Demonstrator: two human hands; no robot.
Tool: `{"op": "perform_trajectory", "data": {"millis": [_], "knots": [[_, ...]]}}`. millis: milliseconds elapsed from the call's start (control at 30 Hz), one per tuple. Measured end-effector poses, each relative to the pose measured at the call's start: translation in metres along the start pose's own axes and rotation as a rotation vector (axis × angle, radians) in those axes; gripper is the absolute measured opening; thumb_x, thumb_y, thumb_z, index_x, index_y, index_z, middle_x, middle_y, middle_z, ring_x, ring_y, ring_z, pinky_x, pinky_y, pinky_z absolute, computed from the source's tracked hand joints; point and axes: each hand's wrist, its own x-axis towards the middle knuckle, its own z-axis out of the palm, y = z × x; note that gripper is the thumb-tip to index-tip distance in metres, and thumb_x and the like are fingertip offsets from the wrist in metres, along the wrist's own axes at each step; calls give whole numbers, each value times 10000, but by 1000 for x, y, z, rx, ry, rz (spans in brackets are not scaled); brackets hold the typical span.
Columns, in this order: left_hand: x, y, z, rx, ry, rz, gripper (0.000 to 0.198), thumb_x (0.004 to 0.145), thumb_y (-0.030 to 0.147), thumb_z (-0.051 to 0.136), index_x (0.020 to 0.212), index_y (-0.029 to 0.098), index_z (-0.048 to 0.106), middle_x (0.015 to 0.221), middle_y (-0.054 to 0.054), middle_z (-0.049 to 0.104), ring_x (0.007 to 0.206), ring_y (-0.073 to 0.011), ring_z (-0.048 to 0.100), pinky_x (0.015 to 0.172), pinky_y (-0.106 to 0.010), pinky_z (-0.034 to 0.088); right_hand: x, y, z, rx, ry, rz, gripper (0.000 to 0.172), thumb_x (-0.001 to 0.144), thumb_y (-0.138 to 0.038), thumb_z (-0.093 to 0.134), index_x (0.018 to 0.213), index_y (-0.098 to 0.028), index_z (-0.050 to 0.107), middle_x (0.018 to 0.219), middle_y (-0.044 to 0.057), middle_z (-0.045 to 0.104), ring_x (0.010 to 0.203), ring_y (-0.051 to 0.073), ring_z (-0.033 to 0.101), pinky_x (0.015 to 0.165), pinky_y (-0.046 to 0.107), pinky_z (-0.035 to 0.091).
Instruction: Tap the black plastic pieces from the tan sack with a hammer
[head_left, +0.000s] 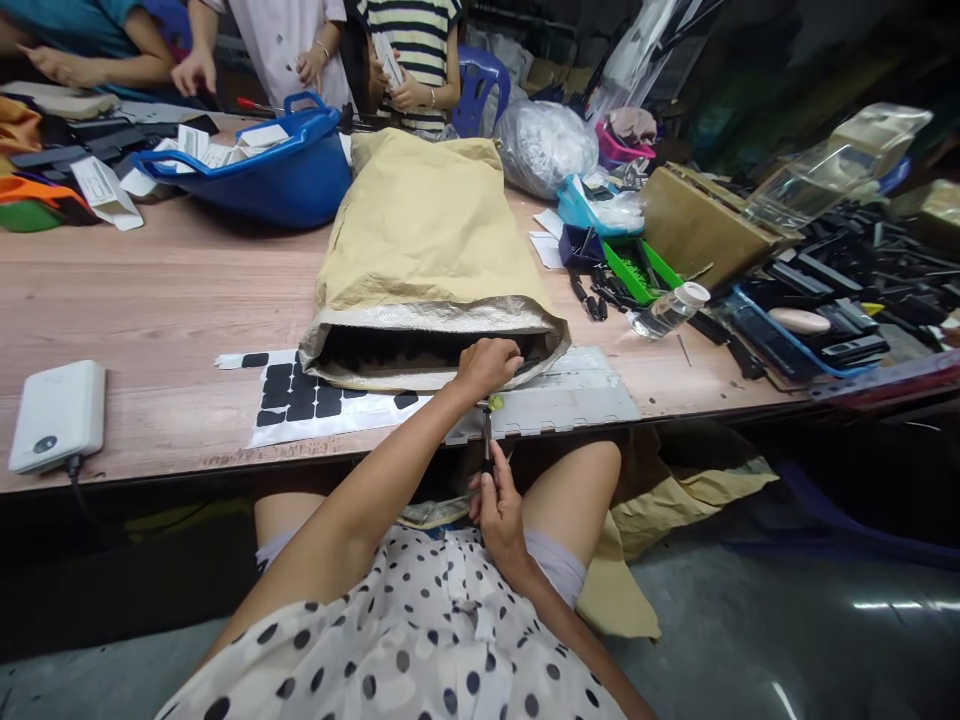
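Observation:
A large tan paper sack (431, 220) lies on the table with its pale-lined mouth facing me and dark contents inside. My left hand (489, 366) is at the right part of this mouth, fingers curled; what they hold, if anything, is hidden. Below it, over the table's front edge, my right hand (500, 505) grips a slim black-handled tool with a metal shaft (487, 430), pointing away from me. By the shaft's tip shows a small yellow-green thing (496, 402). Under the sack's mouth lie a white sheet with black stickers (300, 395) and a grey panel (577, 392).
A white power bank (60, 415) with a cable stands at left. Behind it sits a blue basin (255, 185) of small boxes. To the right are a green tray (637, 270), a small bottle (670, 311) and a blue tray of black parts (810, 330). Several people work across the table.

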Motion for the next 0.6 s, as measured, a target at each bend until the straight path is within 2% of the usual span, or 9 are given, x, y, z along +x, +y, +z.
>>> {"op": "perform_trajectory", "data": {"millis": [133, 233, 333, 433, 533, 600], "knots": [[14, 12, 10, 187, -132, 16, 137, 840, 242, 644, 899, 208, 763, 971, -111, 747, 961, -269, 687, 758, -318, 477, -3, 5, 0, -21, 11, -27, 563, 989, -361, 420, 1530, -201, 414, 733, -30, 618, 415, 73, 482, 421, 194, 466], [6, 5, 10, 219, -114, -11, 137, 824, 215, 637, 902, 221, 749, 929, -92, 731, 938, -270, 684, 732, -316, 473, -2, 6, 0, -31, 9, -36, 548, 995, -359, 418, 1521, -203, 424, 730, -29, 621, 415, 74, 486, 425, 197, 471], [-19, -20, 3, 140, 64, -26, 150, 832, 263, 643, 954, 256, 729, 983, -57, 704, 923, -254, 667, 711, -312, 470, -2, 6, 1, -16, 8, -37, 544, 995, -347, 417, 1521, -210, 417, 734, -32, 619, 419, 73, 490, 429, 195, 472], [-55, -57, -4, 60, 246, 5, 105, 824, 292, 669, 914, 258, 711, 979, -35, 668, 877, -213, 640, 698, -291, 465, -2, 5, 1, -9, 12, -23, 541, 995, -342, 420, 1524, -230, 406, 746, -36, 613, 422, 70, 487, 428, 191, 467], [-86, -90, -5, 31, 270, 0, 70, 806, 289, 696, 868, 258, 695, 857, -13, 651, 824, -201, 614, 698, -289, 464, -3, 5, -1, -13, 14, -15, 533, 995, -338, 424, 1520, -241, 409, 781, -29, 621, 433, 66, 486, 448, 194, 478], [-98, -104, -3, 6, 282, 6, 66, 803, 283, 702, 862, 255, 695, 846, -13, 655, 847, -206, 611, 742, -298, 478, -2, 4, -4, -31, 16, -16, 527, 1000, -329, 418, 1520, -240, 410, 785, -27, 620, 437, 66, 480, 456, 195, 478]]}}
